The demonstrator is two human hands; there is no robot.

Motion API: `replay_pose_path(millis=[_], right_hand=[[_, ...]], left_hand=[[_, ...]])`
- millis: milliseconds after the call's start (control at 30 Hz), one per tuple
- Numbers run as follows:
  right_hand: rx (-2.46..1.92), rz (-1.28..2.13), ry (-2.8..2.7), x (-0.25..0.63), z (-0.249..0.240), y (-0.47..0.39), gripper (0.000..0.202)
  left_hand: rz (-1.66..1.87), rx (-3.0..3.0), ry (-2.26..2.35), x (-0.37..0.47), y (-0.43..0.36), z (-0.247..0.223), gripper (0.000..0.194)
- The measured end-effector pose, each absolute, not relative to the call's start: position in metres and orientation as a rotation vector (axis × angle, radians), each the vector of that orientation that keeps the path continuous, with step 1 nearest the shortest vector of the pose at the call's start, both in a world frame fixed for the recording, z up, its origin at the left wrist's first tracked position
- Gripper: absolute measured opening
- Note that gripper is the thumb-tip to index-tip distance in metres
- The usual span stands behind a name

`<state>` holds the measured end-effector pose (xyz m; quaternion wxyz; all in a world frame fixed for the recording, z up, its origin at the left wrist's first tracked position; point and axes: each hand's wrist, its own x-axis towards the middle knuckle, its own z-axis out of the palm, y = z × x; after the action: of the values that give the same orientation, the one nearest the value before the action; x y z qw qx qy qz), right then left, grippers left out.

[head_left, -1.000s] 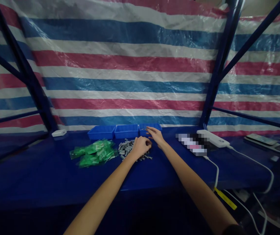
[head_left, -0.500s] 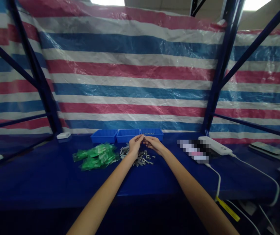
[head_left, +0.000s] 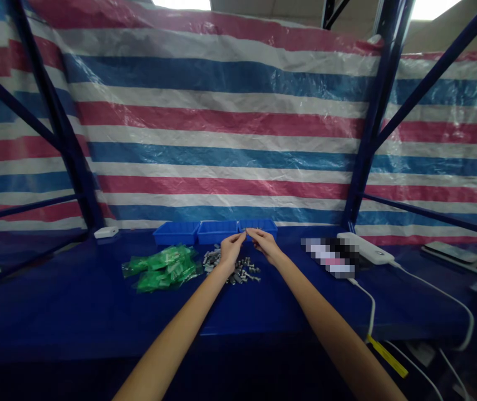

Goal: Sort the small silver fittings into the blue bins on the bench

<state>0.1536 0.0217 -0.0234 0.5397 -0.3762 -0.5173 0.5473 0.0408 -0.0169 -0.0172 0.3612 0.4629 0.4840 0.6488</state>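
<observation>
My left hand and my right hand meet at the fingertips, both closed in a pinch. Whatever lies between the fingertips is too small to name. Below and around them is a pile of small metal parts on the blue table. Behind the hands stand three blue bins, the left one, the middle one and the right one; the hands partly cover the right one. To the left of the pile lie green plastic bags.
A white power bank with a cable and a pixelated device lie on the right. Further right is a flat phone-like item. A small white box sits back left. Blue rack posts flank the striped sheet.
The fingers have shifted slightly at the point where both hands meet. The whole view has moved a little; the bins, bags and pile look the same.
</observation>
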Motion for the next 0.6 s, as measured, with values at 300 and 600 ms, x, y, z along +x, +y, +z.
replay_pose_path(millis=[300,600], right_hand=[[-1.033,1.182,-1.152,0.157,-0.028,0.031,0.032],[-1.194,0.951,-1.175,0.165,-0.033,0.039,0.034]], left_hand=[[1.328,1.882,1.754,0.040,-0.014,-0.023,0.026],[0.672,2.280,1.982,0.047,-0.031,-0.020,0.015]])
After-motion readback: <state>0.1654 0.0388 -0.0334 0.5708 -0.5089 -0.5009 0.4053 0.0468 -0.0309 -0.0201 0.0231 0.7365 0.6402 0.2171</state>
